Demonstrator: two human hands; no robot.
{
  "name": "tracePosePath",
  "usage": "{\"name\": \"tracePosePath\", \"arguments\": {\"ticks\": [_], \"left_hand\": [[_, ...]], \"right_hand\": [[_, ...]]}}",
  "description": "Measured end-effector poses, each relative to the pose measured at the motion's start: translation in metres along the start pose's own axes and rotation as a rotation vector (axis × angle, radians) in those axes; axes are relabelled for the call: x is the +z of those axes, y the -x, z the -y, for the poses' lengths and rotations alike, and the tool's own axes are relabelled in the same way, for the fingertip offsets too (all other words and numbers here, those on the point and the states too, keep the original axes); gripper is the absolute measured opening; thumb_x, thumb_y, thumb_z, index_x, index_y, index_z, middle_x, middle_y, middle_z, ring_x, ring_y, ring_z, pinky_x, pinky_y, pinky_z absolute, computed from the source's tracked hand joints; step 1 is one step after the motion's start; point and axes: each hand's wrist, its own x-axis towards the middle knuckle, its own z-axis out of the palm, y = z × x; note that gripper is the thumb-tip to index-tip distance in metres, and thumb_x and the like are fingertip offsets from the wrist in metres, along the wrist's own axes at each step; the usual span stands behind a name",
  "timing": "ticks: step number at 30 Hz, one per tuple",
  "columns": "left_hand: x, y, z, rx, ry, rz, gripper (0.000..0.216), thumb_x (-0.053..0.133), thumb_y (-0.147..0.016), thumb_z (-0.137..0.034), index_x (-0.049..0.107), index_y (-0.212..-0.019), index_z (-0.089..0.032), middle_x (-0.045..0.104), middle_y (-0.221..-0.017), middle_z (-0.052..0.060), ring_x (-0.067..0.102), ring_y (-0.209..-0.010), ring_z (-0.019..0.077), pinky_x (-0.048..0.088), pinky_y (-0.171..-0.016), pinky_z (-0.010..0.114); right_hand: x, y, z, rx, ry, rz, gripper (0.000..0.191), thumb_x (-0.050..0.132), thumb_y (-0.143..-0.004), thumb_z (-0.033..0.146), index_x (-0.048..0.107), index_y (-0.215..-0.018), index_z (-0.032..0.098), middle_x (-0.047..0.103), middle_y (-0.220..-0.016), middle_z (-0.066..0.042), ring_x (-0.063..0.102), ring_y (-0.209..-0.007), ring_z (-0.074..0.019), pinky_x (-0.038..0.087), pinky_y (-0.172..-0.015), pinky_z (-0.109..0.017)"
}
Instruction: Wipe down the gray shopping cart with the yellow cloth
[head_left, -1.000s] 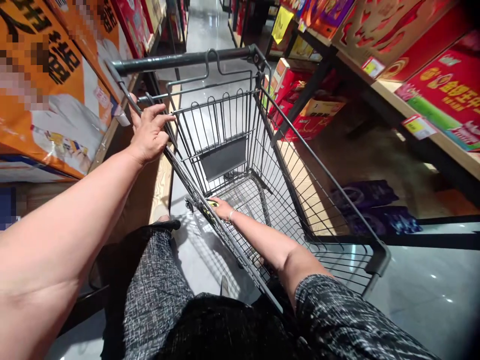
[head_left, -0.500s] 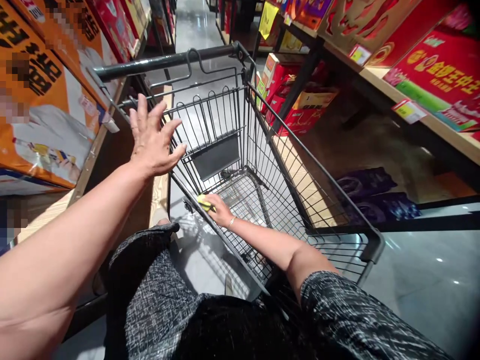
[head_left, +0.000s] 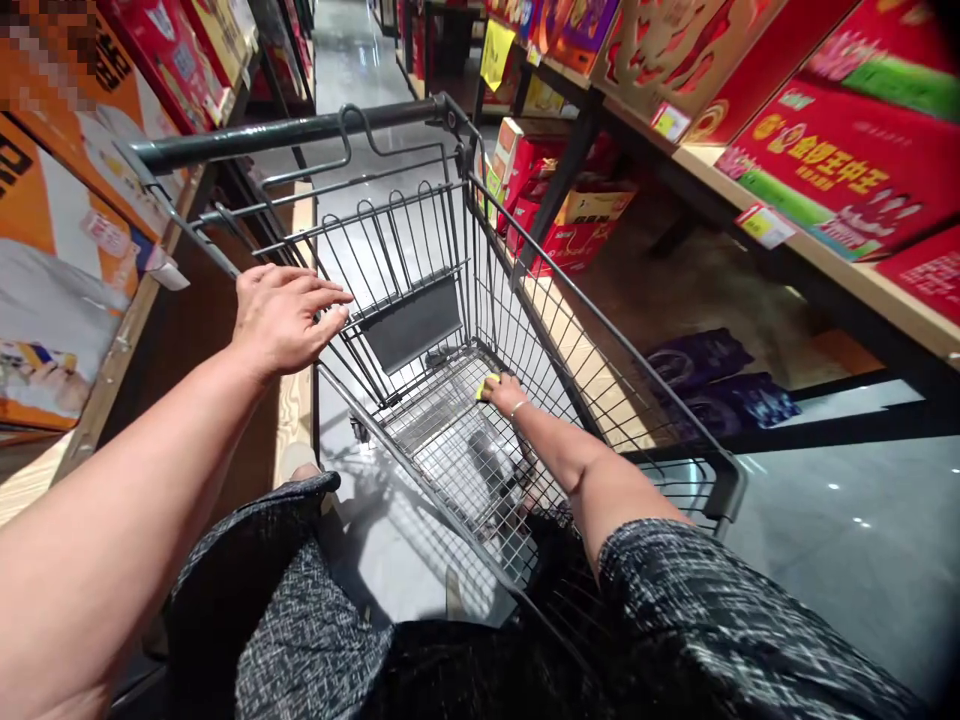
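Note:
A dark wire shopping cart [head_left: 637,350] stands tilted in a shop aisle, its handle bar at the top. My left hand [head_left: 281,315] hovers over the cart's left rim with fingers stretched out and together, holding nothing. My right hand [head_left: 504,392] reaches down inside the basket to the wire floor, closed on a small yellow cloth or sponge [head_left: 487,386] pressed against the wires. A thin bracelet circles that wrist.
Shelves line both sides: orange and red boxes [head_left: 60,200] on the left, red gift boxes [head_left: 817,180] on the right, dark purple packs [head_left: 720,385] low down. Glossy grey floor [head_left: 862,540] runs ahead and to the right.
My left hand let go of the cart's rim, lifted open, then lowered over it. My right hand slid the yellow item from the left wall to the basket's middle floor.

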Motion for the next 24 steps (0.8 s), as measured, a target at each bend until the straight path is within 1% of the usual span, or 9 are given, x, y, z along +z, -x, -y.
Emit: {"name": "tracePosePath", "arguments": {"ticks": [3,6,8,9,12,17,20,22,24], "left_hand": [[-0.001,-0.002,0.0,-0.002,-0.015,0.018,0.042,0.04,-0.086,-0.052,0.071,-0.113,-0.043,0.072,-0.111,-0.005,0.053,-0.121,0.0299,0.024,-0.108,0.054],[-0.002,-0.002,0.0,0.003,-0.051,0.029,0.047,0.037,-0.088,-0.051,0.074,-0.109,-0.032,0.072,-0.111,0.001,0.055,-0.119,0.0301,0.026,-0.107,0.054],[-0.002,-0.002,0.0,0.008,-0.07,0.023,0.05,0.034,-0.089,-0.052,0.074,-0.107,-0.028,0.072,-0.11,0.003,0.056,-0.117,0.0294,0.027,-0.107,0.053],[-0.002,-0.002,0.0,0.01,-0.081,0.02,0.051,0.032,-0.09,-0.052,0.074,-0.107,-0.028,0.072,-0.11,0.002,0.056,-0.117,0.0285,0.028,-0.107,0.052],[-0.002,-0.002,0.0,0.011,-0.092,0.022,0.051,0.03,-0.09,-0.054,0.073,-0.105,-0.031,0.073,-0.108,-0.001,0.057,-0.116,0.0265,0.029,-0.106,0.051],[-0.001,-0.003,0.0,0.007,-0.11,0.022,0.055,0.026,-0.092,-0.053,0.073,-0.107,-0.028,0.073,-0.109,0.002,0.057,-0.117,0.0261,0.026,-0.108,0.052],[0.002,-0.004,0.003,0.001,-0.103,0.005,0.057,0.025,-0.093,-0.053,0.072,-0.11,-0.028,0.073,-0.108,0.002,0.057,-0.117,0.0254,0.025,-0.108,0.051],[0.003,-0.004,0.005,0.002,-0.085,-0.014,0.056,0.025,-0.093,-0.054,0.072,-0.109,-0.028,0.073,-0.108,0.001,0.057,-0.116,0.0257,0.025,-0.108,0.051],[0.004,-0.005,0.007,0.007,-0.076,-0.031,0.054,0.026,-0.094,-0.054,0.072,-0.108,-0.03,0.073,-0.108,-0.001,0.058,-0.115,0.0258,0.026,-0.107,0.051]], "right_hand": [[-0.07,-0.012,-0.032,0.042,0.067,-0.127,0.043,0.038,-0.095,0.009,0.064,-0.126,0.026,0.044,-0.144,-0.011,0.027,-0.136,-0.0355,0.027,-0.106,-0.057],[-0.138,-0.02,-0.051,-0.029,0.182,-0.425,0.044,0.031,-0.101,0.019,0.052,-0.137,0.033,0.035,-0.153,-0.002,0.01,-0.145,-0.0325,0.018,-0.111,-0.058],[-0.163,-0.02,-0.056,-0.009,0.212,-0.557,0.045,0.025,-0.104,0.025,0.044,-0.143,0.035,0.031,-0.156,0.001,0.005,-0.147,-0.0309,0.014,-0.113,-0.059],[-0.167,-0.019,-0.057,0.02,0.215,-0.58,0.045,0.023,-0.104,0.027,0.042,-0.144,0.036,0.031,-0.156,0.002,0.004,-0.148,-0.0304,0.012,-0.113,-0.059],[-0.141,-0.011,-0.058,0.066,0.215,-0.489,0.046,0.021,-0.104,0.028,0.046,-0.143,0.036,0.033,-0.155,0.003,0.008,-0.148,-0.0298,0.011,-0.115,-0.055],[-0.031,0.007,-0.04,0.066,0.116,-0.204,0.047,0.027,-0.1,0.02,0.055,-0.137,0.027,0.035,-0.155,-0.003,0.02,-0.14,-0.0341,0.02,-0.11,-0.053],[0.024,0.014,-0.018,0.227,-0.042,-0.087,0.054,0.033,-0.094,0.01,0.049,-0.142,0.028,0.032,-0.157,-0.005,0.03,-0.13,-0.0317,0.03,-0.103,-0.048],[0.046,0.017,-0.004,0.38,-0.142,-0.069,0.062,0.038,-0.088,0.006,0.043,-0.146,0.028,0.028,-0.158,-0.006,0.034,-0.126,-0.0303,0.034,-0.1,-0.044],[0.055,0.019,0.008,0.43,-0.205,-0.064,0.067,0.043,-0.084,0.005,0.04,-0.147,0.029,0.026,-0.159,-0.006,0.035,-0.124,-0.0302,0.035,-0.099,-0.043]]}}
